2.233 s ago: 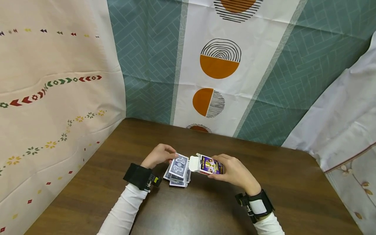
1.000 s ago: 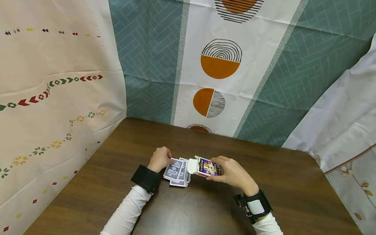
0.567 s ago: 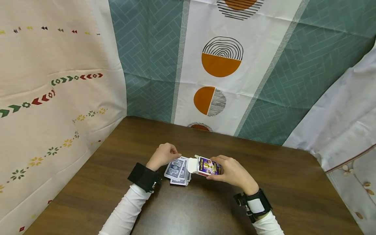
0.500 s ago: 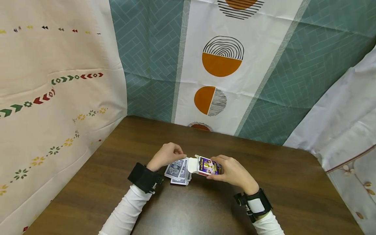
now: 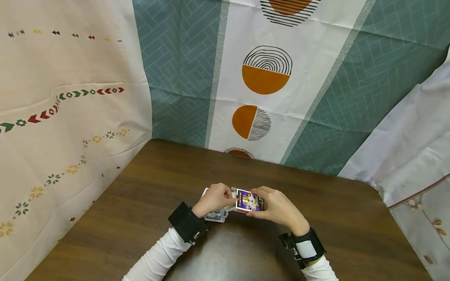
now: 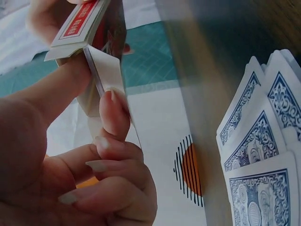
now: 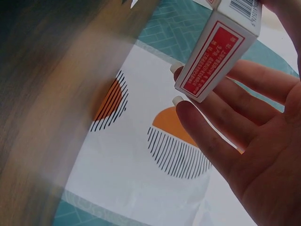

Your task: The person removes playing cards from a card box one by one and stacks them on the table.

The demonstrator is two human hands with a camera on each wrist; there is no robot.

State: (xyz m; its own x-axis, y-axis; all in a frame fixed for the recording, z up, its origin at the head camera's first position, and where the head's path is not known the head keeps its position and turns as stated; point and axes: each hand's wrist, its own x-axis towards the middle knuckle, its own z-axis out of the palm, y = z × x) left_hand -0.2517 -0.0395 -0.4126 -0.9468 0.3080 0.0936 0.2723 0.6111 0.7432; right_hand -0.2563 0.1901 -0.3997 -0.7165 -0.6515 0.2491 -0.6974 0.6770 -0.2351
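Note:
My right hand [image 5: 277,205] grips a purple-fronted playing card box [image 5: 250,200] by its right end, with its mouth facing left. The box's white side [image 7: 214,59] with a red label shows in the right wrist view. My left hand [image 5: 217,198] is at the open mouth, thumb and index finger pinching a thin white card-like piece [image 6: 108,69] there; I cannot tell whether it is a card or the flap. Below that hand lies a loose pile of blue-backed playing cards [image 5: 216,216], partly hidden by it. Fanned card backs [image 6: 258,155] appear in the left wrist view.
The brown wooden table [image 5: 316,210] runs back to a teal and white patterned curtain [image 5: 274,101]. A cream embroidered cloth [image 5: 70,97] hangs on the left, a pale cloth [image 5: 418,156] on the right. Both wrists wear black bands [image 5: 190,222] with cameras.
My left hand lowered a card onto the pile's left side, let go, then moved right to the box's mouth. My right hand and the box have stayed nearly still.

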